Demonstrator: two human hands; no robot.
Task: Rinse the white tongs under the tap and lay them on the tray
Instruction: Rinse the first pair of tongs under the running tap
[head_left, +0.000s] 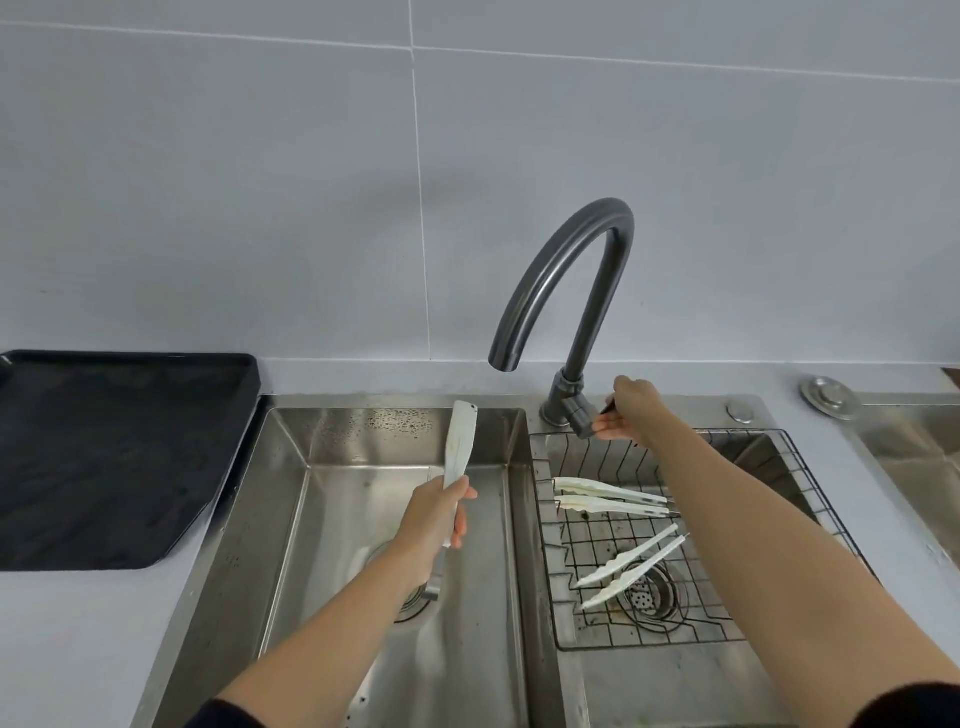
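while the left hand grips white tongs, right hand grips the tap lever.

**Grey counter: tray, double sink, tap**

Grey counter carries a black tray at left, just beside a steel double sink. Dark tap stands behind the divider. Round metal cap at right. Wire basket sits in the right basin.

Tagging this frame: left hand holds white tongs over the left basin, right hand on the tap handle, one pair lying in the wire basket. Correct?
Two pairs, not one: the head view shows an upper pair and a lower pair in the wire basket. Rest is right.
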